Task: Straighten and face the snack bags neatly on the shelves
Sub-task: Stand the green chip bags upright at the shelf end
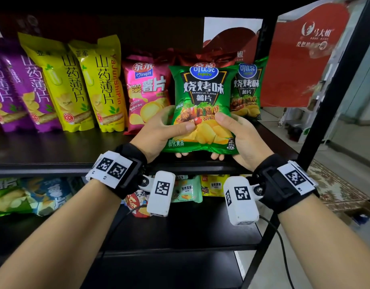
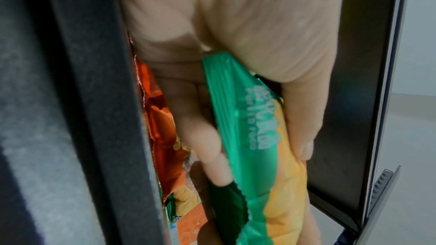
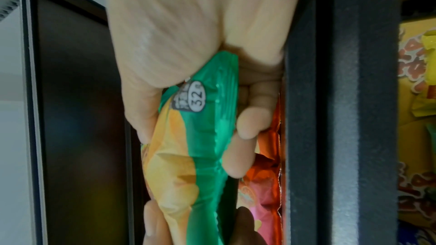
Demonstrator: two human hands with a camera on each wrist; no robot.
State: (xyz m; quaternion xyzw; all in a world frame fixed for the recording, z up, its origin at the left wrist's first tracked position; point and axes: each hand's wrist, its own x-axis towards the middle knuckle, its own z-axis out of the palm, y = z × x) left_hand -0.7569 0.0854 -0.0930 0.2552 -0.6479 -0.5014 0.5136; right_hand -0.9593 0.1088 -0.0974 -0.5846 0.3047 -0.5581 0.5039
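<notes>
Your left hand (image 1: 159, 130) and right hand (image 1: 240, 134) both grip the green barbecue bag (image 1: 203, 107) upright over the upper shelf (image 1: 55, 151), hiding the red bag (image 2: 162, 137) behind

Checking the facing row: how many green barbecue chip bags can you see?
2. One green bag is held in both hands at the shelf front; the second green bag stands behind it to the right. More may be hidden.

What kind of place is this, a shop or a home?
Probably a small shop or a mock-up of one, though I cannot be sure. A black shelf rack holds rows of snack bags facing out, such as the yellow bags, with more packets below, and a red printed banner stands beside it.
</notes>
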